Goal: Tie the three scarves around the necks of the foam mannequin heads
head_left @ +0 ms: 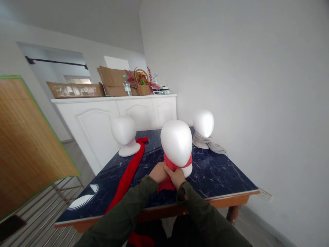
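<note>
A white foam mannequin head stands upright at the middle of the table's near part. Round its neck goes a coral-red scarf, its loose end lying below my hands on the tabletop. My left hand and my right hand meet at the front of the neck, both closed on the scarf. Their fingertips are partly hidden in the cloth. To the left stands a bare mannequin head, with a bright red scarf stretched beside it. A third mannequin head at the back right wears a grey scarf.
The dark blue marbled table has a wooden edge. Behind it, a white cabinet carries cardboard boxes, a water bottle and a flower basket. A rack with a bamboo mat stands left; a wall rises at right.
</note>
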A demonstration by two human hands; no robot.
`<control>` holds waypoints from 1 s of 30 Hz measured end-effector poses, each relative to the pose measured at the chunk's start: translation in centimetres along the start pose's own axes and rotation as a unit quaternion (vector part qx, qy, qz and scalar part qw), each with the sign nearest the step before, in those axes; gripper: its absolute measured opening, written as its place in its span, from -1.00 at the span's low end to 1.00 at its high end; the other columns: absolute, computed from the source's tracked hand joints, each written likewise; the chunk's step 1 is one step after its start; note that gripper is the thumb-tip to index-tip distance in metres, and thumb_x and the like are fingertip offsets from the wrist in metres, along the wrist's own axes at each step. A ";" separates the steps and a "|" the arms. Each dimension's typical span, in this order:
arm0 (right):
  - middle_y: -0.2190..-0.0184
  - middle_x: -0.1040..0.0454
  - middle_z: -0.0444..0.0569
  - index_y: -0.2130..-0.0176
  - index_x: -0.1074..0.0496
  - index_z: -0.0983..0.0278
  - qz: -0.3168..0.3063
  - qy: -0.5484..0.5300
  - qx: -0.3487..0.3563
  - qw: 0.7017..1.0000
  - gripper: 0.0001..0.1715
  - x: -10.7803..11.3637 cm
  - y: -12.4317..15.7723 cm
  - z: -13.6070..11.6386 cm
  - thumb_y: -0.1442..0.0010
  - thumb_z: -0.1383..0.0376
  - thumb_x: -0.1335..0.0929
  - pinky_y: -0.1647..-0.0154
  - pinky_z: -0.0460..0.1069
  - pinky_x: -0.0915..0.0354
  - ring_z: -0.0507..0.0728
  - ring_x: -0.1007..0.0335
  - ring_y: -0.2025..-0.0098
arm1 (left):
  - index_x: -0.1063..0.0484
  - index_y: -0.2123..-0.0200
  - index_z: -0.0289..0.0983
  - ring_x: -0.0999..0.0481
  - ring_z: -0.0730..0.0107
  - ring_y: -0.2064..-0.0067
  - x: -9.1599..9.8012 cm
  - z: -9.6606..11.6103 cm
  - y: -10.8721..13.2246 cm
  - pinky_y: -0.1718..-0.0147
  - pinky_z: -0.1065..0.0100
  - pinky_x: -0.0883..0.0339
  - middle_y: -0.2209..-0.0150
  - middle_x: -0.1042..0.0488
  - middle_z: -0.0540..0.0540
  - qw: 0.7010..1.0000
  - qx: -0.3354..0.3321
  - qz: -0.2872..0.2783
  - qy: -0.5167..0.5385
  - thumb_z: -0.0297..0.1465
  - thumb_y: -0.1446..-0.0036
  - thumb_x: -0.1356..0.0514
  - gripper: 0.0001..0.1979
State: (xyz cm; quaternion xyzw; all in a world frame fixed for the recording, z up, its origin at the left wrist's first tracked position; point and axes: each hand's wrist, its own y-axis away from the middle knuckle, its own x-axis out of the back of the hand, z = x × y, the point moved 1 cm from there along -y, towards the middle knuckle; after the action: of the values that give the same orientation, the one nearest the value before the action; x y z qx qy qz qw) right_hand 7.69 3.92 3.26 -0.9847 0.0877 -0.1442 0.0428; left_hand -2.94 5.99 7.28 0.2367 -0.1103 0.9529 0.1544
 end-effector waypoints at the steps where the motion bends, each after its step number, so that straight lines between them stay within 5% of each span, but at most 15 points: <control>1: 0.56 -0.44 0.11 0.60 -0.35 0.30 0.002 0.029 0.001 1.000 -0.66 -0.1 -0.2 0.1 0.03 0.09 -0.32 0.42 0.03 -0.22 0.20 -0.37 0.44 | -0.38 0.59 -0.24 -0.38 0.06 0.10 0.0 -0.1 0.0 0.17 0.30 -0.22 0.38 -0.48 -0.16 1.000 -0.003 0.000 -0.021 -0.52 0.23 -0.19 -0.93; 7: 0.72 -0.32 -0.03 0.73 -0.28 0.25 -0.010 0.080 0.038 0.996 -0.68 0.5 -0.7 0.6 0.07 0.19 -0.32 0.52 -0.03 -0.13 0.12 -0.29 0.54 | -0.37 0.61 -0.26 -0.42 0.17 0.31 0.7 -0.4 0.2 0.25 0.32 -0.19 0.52 -0.42 -0.09 0.994 -0.027 -0.002 -0.107 -0.51 0.25 -0.18 -0.95; 13: 0.68 -0.37 -0.10 0.62 -0.39 0.30 -0.059 0.107 0.072 0.990 -0.89 2.0 -0.7 1.2 0.13 0.36 -0.30 0.56 -0.08 -0.10 0.05 -0.26 0.58 | -0.33 0.61 -0.25 -0.37 0.25 0.33 2.0 -0.6 -0.4 0.25 0.36 -0.16 0.52 -0.37 -0.05 0.994 -0.031 0.016 -0.108 -0.49 0.21 -0.14 -0.96; 20: 0.44 -0.45 0.09 0.40 -0.45 0.37 -0.025 0.171 0.101 0.980 -0.77 3.1 0.0 1.1 0.17 0.40 -0.30 0.35 -0.01 -0.16 0.16 -0.33 0.38 | -0.27 0.68 -0.26 -0.27 0.43 0.55 2.2 -1.5 -1.4 0.52 0.43 -0.13 0.68 -0.25 0.06 0.997 0.071 -0.008 0.033 -0.43 0.21 -0.06 -0.91; 24: 0.30 -0.43 0.15 0.24 -0.42 0.38 0.016 0.191 0.102 0.976 -0.64 3.5 0.4 1.6 0.14 0.36 -0.30 0.26 0.02 -0.17 0.19 -0.33 0.29 | -0.25 0.67 -0.28 -0.31 0.44 0.55 2.1 -1.8 -1.7 0.49 0.41 -0.20 0.66 -0.29 0.04 0.984 0.113 -0.010 0.135 -0.44 0.27 0.00 -0.93; 30: 0.44 -0.45 -0.02 0.32 -0.38 0.33 -0.032 -0.003 0.055 0.998 -0.75 3.4 0.3 2.9 0.06 0.37 -0.22 0.34 -0.06 -0.21 0.10 -0.32 0.38 | -0.23 0.70 -0.29 -0.32 0.47 0.58 2.3 -1.5 -2.5 0.50 0.43 -0.25 0.67 -0.32 0.00 0.962 0.136 -0.004 0.235 -0.42 0.30 -0.01 -0.93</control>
State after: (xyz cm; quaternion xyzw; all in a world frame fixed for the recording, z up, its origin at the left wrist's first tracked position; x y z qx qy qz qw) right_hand 11.67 3.13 1.40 -0.9836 0.0476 -0.1472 0.0926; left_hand -4.62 9.26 7.42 0.0251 0.0609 0.9871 0.1459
